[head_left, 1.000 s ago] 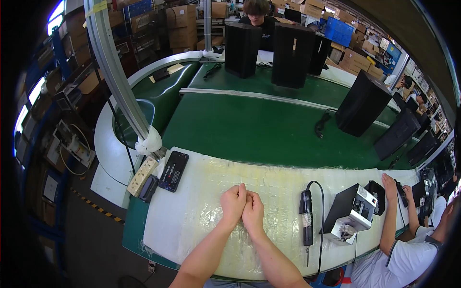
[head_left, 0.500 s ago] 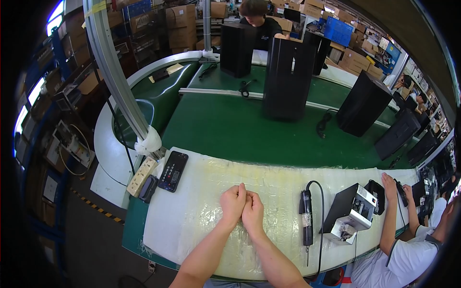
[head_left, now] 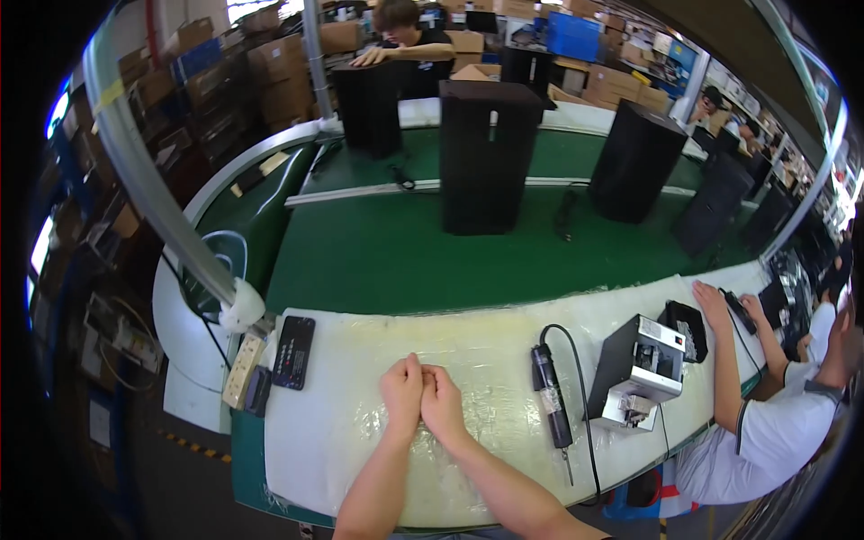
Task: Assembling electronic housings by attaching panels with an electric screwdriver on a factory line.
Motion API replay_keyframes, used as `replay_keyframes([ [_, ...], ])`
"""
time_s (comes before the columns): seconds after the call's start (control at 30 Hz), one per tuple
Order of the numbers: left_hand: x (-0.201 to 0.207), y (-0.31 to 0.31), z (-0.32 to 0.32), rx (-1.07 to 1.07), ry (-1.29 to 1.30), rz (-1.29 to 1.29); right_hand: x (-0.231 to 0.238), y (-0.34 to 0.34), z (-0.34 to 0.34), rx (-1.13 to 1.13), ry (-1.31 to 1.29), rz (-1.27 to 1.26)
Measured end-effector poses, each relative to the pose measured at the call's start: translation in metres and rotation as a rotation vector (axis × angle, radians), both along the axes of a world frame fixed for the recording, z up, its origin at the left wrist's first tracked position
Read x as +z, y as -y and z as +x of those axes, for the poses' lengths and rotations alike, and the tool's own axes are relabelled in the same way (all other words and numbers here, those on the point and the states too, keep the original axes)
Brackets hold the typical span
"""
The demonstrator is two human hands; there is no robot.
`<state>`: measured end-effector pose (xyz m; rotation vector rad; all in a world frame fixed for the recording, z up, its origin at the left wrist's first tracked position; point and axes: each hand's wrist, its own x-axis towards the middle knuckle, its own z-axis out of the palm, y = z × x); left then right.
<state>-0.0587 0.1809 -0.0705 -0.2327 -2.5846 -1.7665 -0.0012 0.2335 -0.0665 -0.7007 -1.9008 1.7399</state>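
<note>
My left hand (head_left: 402,392) and my right hand (head_left: 442,401) rest side by side on the white plastic-covered pad (head_left: 351,423) of the workbench, fingers curled into loose fists and touching each other. Nothing shows in either hand. An electric screwdriver (head_left: 551,405) with a black cable lies on the pad to the right of my right hand. A black remote-like device (head_left: 293,352) lies to the left of my left hand. A tall black speaker cabinet (head_left: 488,157) stands on the green conveyor belt (head_left: 360,261) straight ahead.
A grey box-shaped machine (head_left: 639,371) and a black tray (head_left: 686,329) sit at the right. A power strip (head_left: 243,371) lies at the left. More black cabinets (head_left: 634,162) stand on the belt. A co-worker (head_left: 774,414) sits at the right; another person (head_left: 405,36) handles a cabinet behind.
The black cabinets have travelled along the belt, and one now stands straight ahead of me. My hands have stayed together on the pad.
</note>
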Motion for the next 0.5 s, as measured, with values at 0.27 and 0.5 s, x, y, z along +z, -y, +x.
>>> replay_keyframes([
  [0.27, 0.005, -0.010, -0.006, -0.015, -0.053, -0.096, -0.004, -0.005, -0.003, -0.030, -0.030, -0.031],
  [0.5, 0.096, -0.098, -0.099, -0.346, -0.826, -0.325, -0.012, -0.008, 0.000, 0.108, -0.077, -0.060],
])
